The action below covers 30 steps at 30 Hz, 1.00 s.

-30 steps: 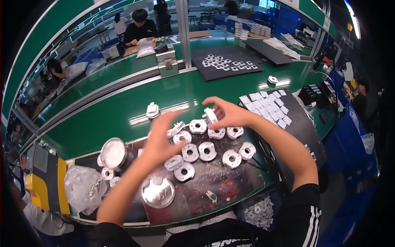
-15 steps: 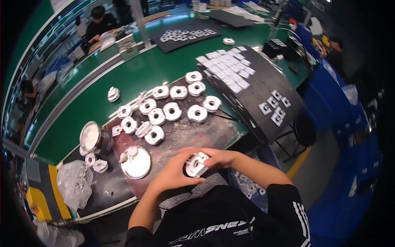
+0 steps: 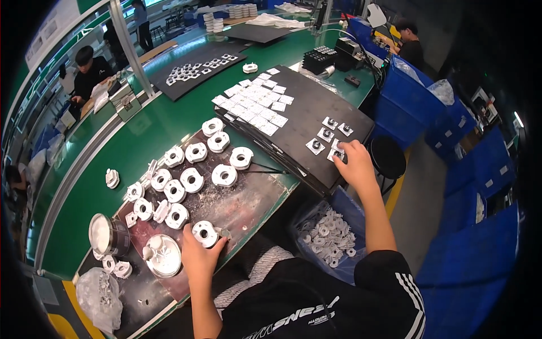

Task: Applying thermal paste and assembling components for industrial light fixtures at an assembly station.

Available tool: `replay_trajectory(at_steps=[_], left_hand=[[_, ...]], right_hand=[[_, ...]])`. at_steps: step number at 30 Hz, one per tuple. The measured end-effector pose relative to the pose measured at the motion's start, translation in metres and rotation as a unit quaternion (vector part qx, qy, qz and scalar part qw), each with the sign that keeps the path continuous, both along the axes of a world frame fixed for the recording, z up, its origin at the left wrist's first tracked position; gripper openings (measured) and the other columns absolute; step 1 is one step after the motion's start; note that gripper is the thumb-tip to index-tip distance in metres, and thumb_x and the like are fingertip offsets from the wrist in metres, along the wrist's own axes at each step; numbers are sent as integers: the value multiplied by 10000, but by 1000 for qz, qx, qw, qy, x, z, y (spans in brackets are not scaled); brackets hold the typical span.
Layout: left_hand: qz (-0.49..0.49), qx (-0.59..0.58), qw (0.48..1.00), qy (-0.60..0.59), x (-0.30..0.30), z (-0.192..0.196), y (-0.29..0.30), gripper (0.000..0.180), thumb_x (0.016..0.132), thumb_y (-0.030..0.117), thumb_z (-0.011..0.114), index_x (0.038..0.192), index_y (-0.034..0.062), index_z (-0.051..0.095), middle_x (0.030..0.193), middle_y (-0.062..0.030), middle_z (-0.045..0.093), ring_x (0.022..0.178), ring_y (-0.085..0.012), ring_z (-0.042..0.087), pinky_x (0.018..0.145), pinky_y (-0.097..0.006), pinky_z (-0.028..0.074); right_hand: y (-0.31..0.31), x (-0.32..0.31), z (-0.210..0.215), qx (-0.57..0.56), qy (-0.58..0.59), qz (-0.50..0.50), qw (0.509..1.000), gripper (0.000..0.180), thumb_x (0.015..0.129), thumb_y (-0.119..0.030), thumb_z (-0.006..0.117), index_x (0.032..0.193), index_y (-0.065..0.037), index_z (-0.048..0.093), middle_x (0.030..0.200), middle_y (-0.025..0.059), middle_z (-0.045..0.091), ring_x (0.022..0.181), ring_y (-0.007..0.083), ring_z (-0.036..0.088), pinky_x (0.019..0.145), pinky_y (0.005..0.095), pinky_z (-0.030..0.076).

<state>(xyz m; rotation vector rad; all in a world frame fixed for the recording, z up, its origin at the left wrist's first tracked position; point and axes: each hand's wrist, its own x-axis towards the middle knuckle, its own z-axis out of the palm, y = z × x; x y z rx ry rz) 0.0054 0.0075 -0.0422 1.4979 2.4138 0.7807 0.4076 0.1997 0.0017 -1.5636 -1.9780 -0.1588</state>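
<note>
My left hand (image 3: 199,255) is closed round a white round plastic housing (image 3: 197,227) with a dark centre hole, at the front edge of the worn board. Out to the right, my right hand (image 3: 358,165) reaches over a black panel (image 3: 316,101). Its thumb and fingertips close on a small white square plate with a black centre (image 3: 337,153). Several similar plates (image 3: 325,134) lie just beyond those fingers. Rows of more white housings (image 3: 192,180) stand on the board beyond my left hand.
A white lid (image 3: 165,265), a tub of white paste (image 3: 100,235) and a plastic bag (image 3: 99,299) sit at the left. White square sheets (image 3: 251,107) cover the panel's left part. A blue bin of white parts (image 3: 329,234) stands below it, near a black stool (image 3: 387,158).
The housing was between both hands in front of me; now only my left hand has it, down at the board. My right hand has moved right to the square plates. The view has shifted.
</note>
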Motion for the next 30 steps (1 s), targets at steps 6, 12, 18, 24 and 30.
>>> replay_trajectory(at_steps=[6, 12, 18, 24, 30], left_hand=[[-17, 72, 997, 29, 2, 16, -13, 953, 739, 335, 925, 1481, -11, 437, 1266, -256, 619, 1163, -437, 609, 973, -477, 512], [-156, 185, 950, -198, 3, 25, -30, 789, 731, 213, 936, 1401, 31, 563, 1342, -153, 624, 1228, -330, 603, 1042, -422, 484], [-209, 226, 921, -237, 9, 23, -32, 534, 760, 128, 910, 1252, 58, 715, 1217, -93, 741, 1097, -277, 684, 893, -375, 577], [-132, 258, 953, -87, -24, 19, -36, 431, 779, 96, 865, 1187, 55, 732, 1118, -100, 755, 1004, -298, 693, 879, -393, 556], [-215, 174, 957, 89, -46, 21, -12, 359, 816, 151, 822, 1147, 60, 715, 1139, -102, 709, 1030, -315, 649, 899, -427, 512]], right_hand=[[-8, -15, 16, -106, 75, 66, 989, 254, 820, -63, 775, 1062, -31, 706, 890, 104, 607, 780, 254, 633, 736, 356, 528], [-76, -127, 18, -346, 336, 342, 806, 295, 813, 40, 792, 1091, 6, 699, 979, 22, 654, 778, 52, 594, 655, 196, 423], [-115, -205, -28, -508, 489, 417, 573, 363, 893, -6, 787, 1236, -10, 669, 1054, -6, 678, 871, 21, 600, 664, 187, 415], [-94, -235, -38, -445, 374, 447, 680, 582, 835, -69, 839, 1371, -61, 613, 1143, -1, 642, 966, 34, 567, 700, 189, 385], [-75, -249, -58, -331, 217, 473, 787, 765, 743, -181, 884, 1435, -86, 571, 1322, 127, 588, 1189, 279, 587, 1048, 397, 472]])
